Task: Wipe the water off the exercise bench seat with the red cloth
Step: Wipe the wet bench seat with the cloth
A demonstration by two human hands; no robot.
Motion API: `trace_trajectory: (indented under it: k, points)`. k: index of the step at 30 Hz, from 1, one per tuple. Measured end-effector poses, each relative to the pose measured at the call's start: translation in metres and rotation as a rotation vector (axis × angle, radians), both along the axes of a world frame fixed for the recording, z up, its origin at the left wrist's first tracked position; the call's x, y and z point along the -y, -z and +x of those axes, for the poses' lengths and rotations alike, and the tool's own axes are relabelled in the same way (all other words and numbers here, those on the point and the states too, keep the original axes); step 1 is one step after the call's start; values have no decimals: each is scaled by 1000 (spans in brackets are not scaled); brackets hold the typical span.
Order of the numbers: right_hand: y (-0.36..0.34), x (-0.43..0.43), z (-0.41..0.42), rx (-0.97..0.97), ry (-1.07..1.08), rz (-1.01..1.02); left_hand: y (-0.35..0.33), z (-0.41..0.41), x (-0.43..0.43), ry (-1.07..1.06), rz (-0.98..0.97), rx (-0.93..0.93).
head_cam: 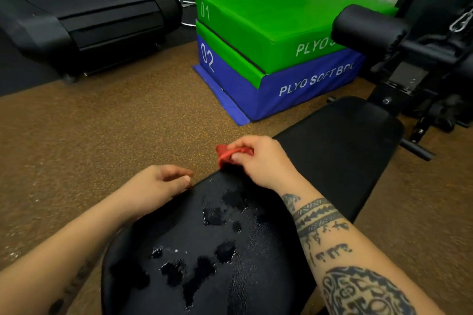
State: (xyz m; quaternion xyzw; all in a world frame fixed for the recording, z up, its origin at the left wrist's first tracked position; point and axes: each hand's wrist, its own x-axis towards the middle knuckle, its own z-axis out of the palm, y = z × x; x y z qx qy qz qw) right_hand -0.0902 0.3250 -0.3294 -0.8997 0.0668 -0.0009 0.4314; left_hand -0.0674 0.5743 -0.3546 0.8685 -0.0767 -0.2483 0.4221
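Observation:
The black padded bench seat fills the lower middle of the head view, with several dark water patches spread over it. My right hand grips the bunched red cloth at the seat's far left corner, fingers curled round it. My left hand rests at the seat's left edge with loosely curled fingers, its thumb touching the padding, holding nothing. Both forearms reach in from below.
A second black bench pad continues to the upper right, toward a black roller pad and machine frame. Stacked green and blue plyo boxes stand ahead on the brown speckled floor. A black treadmill sits at upper left.

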Motion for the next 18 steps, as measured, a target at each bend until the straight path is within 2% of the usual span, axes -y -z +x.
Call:
trace_trajectory:
  k: [3,5,8,10,12,14,16,18]
  points:
    - [-7,21,8,196,230,-20,-5,-13,-28,-3,-72,-44]
    - [-5,38,10,191,293,-160,-5,-18,-39,-18,-90,-69]
    - [10,38,7,35,160,-387,-1,-24,-37,-23,-82,-44]
    - [13,25,3,37,17,-433,-3,-24,-27,16,-41,11]
    - [12,6,-6,33,-140,-377,-6,-28,-21,72,0,69]
    - [6,4,-15,4,-181,-138,-11,-24,-12,98,42,133]
    - [1,11,-22,90,-88,-7,-17,-22,-7,96,26,178]
    - [-4,27,-25,212,81,-39,-17,-23,-7,117,25,228]
